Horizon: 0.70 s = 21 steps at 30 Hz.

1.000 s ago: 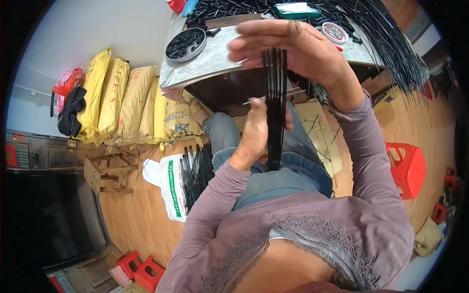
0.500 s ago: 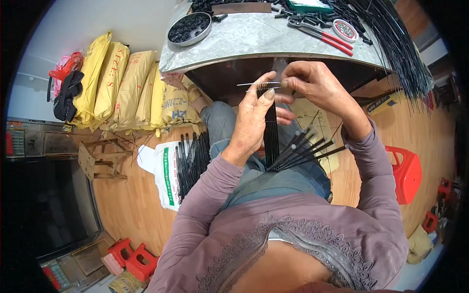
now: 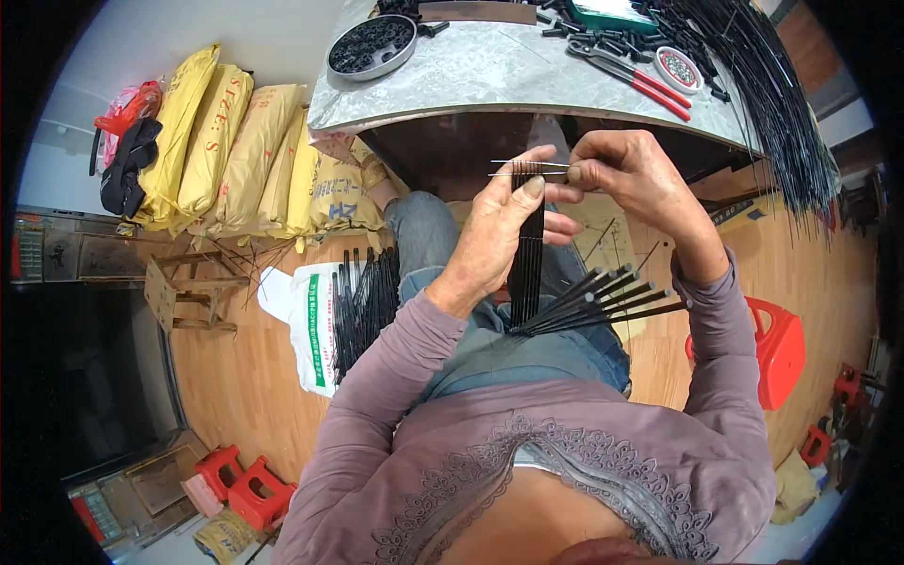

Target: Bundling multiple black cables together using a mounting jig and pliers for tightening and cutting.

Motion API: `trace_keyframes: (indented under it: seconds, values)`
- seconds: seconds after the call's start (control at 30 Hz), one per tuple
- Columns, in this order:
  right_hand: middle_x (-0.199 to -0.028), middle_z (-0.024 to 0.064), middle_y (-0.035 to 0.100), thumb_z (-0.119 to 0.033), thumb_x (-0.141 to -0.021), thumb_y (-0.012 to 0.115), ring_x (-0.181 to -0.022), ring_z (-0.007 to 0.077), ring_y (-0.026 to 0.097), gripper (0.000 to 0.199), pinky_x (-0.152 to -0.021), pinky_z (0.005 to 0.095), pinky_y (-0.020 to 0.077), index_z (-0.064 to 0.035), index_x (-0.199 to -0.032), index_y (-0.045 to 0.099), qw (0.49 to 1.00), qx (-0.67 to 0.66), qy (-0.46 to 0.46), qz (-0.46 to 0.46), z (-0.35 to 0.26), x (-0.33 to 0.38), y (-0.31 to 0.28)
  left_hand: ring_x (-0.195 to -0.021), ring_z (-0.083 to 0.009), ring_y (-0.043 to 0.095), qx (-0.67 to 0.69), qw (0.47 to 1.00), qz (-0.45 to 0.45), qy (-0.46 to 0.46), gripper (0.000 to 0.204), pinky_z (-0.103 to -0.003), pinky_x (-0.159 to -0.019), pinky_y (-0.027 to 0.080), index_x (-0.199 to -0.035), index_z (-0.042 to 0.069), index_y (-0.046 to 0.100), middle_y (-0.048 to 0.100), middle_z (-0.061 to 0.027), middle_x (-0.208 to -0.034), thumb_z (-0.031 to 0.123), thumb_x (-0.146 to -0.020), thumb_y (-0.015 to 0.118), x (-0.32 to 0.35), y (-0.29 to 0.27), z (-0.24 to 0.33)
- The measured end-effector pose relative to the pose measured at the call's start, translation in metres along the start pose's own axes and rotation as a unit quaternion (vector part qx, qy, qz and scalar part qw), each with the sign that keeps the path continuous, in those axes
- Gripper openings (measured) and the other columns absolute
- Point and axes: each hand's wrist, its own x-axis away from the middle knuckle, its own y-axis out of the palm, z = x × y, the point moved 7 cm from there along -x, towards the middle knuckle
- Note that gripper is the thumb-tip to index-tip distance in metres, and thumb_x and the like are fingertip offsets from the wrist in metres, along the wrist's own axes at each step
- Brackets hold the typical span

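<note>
My left hand is closed around a flat bundle of thin black rods, thumb and fingers pressing them side by side above my lap. Two thin silver wires run crosswise at the top of the bundle, their free ends showing left of it. On the right side, thumb and forefinger of my right hand pinch the other ends of the wires. Lower down, thicker black rod ends with round tips fan out to the right over my thigh. Whether the wires pass through the rods is too small to tell.
Ahead, a marbled table bears a round tin of black parts, red-handled pliers and a small dish. Long black rods overhang its right edge. More rods lie left of my leg; a red stool stands right.
My right hand has moved a little to the right with the wires. Their left ends now stick out less beyond the bundle. My left hand keeps its hold on the rods.
</note>
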Motion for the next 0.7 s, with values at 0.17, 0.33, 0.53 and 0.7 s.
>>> trace_keyframes:
  seconds: [0.17, 0.33, 0.53, 0.7]
  values:
    - [-0.072, 0.0026, 0.060, -0.002, -0.083, 0.058, -0.069, 0.0072, 0.056, 0.008, -0.065, 0.0242, 0.0488, 0.0050, -0.083, 0.061, 0.998, 0.061, -0.014, 0.002, -0.007, -0.001, -0.007, -0.082, -0.0221, 0.068, 0.006, 1.000, -0.001, 0.023, 0.049, -0.031, -0.069, 0.056, -0.135, 0.006, 0.034, 0.060, -0.0153, -0.108, 0.030, -0.097, 0.052, -0.005, -0.001, -0.002]
    - [-0.069, 0.0010, 0.058, 0.001, -0.081, 0.059, -0.069, 0.0056, 0.053, 0.005, -0.063, 0.0233, 0.0457, 0.0051, -0.080, 0.061, 1.000, 0.017, -0.019, 0.007, 0.003, -0.004, -0.005, -0.088, -0.0306, 0.067, 0.017, 1.000, -0.008, -0.005, 0.035, -0.040, -0.073, 0.058, -0.123, 0.003, 0.044, 0.059, -0.0196, -0.109, 0.024, -0.096, 0.054, -0.009, -0.008, -0.010]
    - [-0.099, 0.0072, 0.065, -0.027, -0.078, 0.077, -0.092, 0.0130, 0.060, 0.050, -0.081, 0.0289, 0.0494, 0.0035, -0.114, 0.059, 0.976, -0.189, -0.015, -0.107, 0.023, -0.004, -0.001, -0.104, -0.0251, 0.062, -0.022, 1.000, 0.006, 0.008, 0.027, -0.038, -0.087, 0.052, -0.120, 0.002, 0.053, 0.061, -0.0144, -0.115, 0.017, -0.097, 0.051, -0.003, -0.016, -0.001]
    - [-0.100, 0.0082, 0.066, -0.020, -0.080, 0.073, -0.093, 0.0151, 0.062, 0.043, -0.083, 0.0310, 0.0509, 0.0026, -0.114, 0.059, 0.924, -0.196, 0.029, -0.328, 0.049, 0.012, 0.062, -0.122, -0.0206, 0.050, -0.126, 0.992, -0.004, 0.018, 0.031, -0.034, -0.107, 0.035, -0.122, -0.002, 0.057, 0.056, -0.0140, -0.129, 0.007, -0.093, 0.050, -0.014, -0.017, 0.006]
